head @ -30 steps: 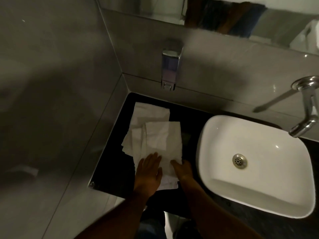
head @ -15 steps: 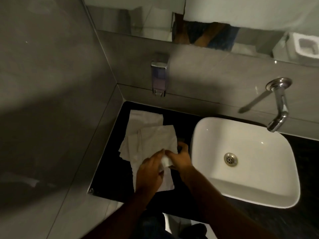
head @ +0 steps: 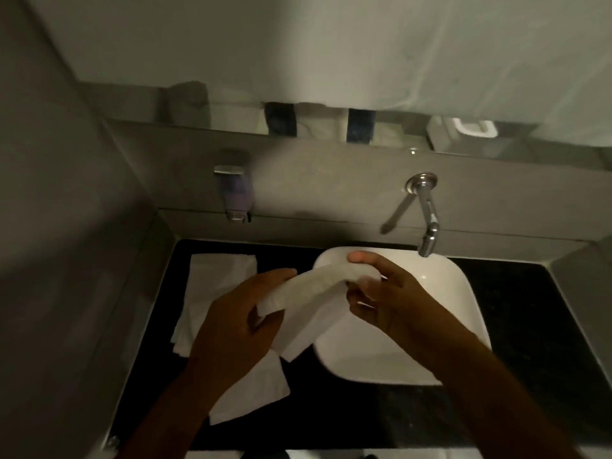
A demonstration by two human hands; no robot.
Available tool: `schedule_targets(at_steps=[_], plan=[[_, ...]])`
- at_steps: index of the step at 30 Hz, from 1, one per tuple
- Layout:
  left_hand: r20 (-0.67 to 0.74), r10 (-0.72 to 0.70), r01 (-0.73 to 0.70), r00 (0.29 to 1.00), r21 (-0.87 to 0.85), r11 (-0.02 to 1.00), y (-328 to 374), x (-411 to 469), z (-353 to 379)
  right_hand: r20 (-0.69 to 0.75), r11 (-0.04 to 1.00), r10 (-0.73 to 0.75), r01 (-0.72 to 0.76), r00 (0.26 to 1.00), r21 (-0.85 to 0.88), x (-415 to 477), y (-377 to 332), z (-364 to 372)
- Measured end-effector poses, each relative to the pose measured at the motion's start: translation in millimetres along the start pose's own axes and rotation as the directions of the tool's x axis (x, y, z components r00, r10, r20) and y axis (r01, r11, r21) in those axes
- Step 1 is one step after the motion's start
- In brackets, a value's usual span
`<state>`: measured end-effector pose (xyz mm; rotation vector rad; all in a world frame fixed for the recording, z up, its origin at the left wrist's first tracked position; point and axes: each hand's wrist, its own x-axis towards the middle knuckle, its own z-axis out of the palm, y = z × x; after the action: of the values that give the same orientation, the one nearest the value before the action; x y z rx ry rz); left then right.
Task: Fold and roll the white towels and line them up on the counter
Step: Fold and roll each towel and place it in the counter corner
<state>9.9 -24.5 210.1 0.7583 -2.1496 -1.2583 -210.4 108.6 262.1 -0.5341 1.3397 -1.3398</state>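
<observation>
Two bare hands are seen above a black bench [head: 516, 319] set in a corner of grey tiled walls. At the far left, a grey wall [head: 66, 243] runs down beside the bench. Left of the left hand's grip, flat white towels [head: 212, 279] lie spread and overlapping on the dark surface, and another flat white sheet [head: 251, 392] lies below that hand's wrist, near the front edge. The left hand [head: 231, 329] is closed on the lower left end of a rolled white towel [head: 318, 279], the thumb on top and the fingers curled beneath. The roll is held in the air, slanted up toward the right, and a loose flap of it hangs down between the two hands. Above and behind the left grip, a soap dispenser [head: 233, 193] is fixed to the back wall. The right hand [head: 390, 293] pinches the upper right end of the roll, thumb over it and fingers under. Beneath the right grip a white rectangular basin [head: 443, 326] sits on the bench, its drain hidden by the hand. Above and right of that grip, a chrome tap [head: 425, 213] reaches from the back wall over the basin. Along the top, a mirror strip [head: 331, 124] is seen, and a pale blurred cloth fills the upper part of the view.
</observation>
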Motion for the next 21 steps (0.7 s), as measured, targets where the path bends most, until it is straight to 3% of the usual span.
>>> schedule_targets(at_steps=[3,6,10,12,14,17,21], plan=[[0.152,-0.013,0.037,0.988,-0.157,0.987,36.4,20.3,29.1,-0.001,0.94,-0.13,0.123,0.992,-0.319,-45.9,-10.1,-45.7],[0.294,0.023,0.016,0.955,-0.13,0.991,70.1,39.5,78.3,-0.117,0.674,-0.411,0.215,0.904,-0.707,-78.0,-3.1,-100.8],[0.464,0.033,-0.033,0.885,-0.008,0.999,115.1,60.1,165.7,-0.271,0.657,-0.552,0.211,0.789,-0.724,-120.0,10.3,-187.0],[0.541,0.004,-0.044,0.841,0.062,0.997,138.3,70.8,215.4,-0.358,0.736,-0.461,0.125,0.812,-0.665,-144.9,6.2,-238.9],[0.592,-0.027,-0.073,0.806,0.145,0.987,162.8,87.1,267.7,-0.354,0.736,-0.418,0.083,0.837,-0.672,-163.1,-1.0,-297.0],[0.593,-0.047,-0.185,0.804,0.325,0.928,194.6,118.7,348.5,-0.362,0.745,-0.386,0.055,0.848,-0.665,-176.0,-14.7,-381.9],[0.504,0.06,-0.298,0.862,0.407,0.863,220.0,150.1,430.9,-0.323,0.631,-0.553,0.133,0.768,-0.764,-180.6,-37.2,-468.5]])
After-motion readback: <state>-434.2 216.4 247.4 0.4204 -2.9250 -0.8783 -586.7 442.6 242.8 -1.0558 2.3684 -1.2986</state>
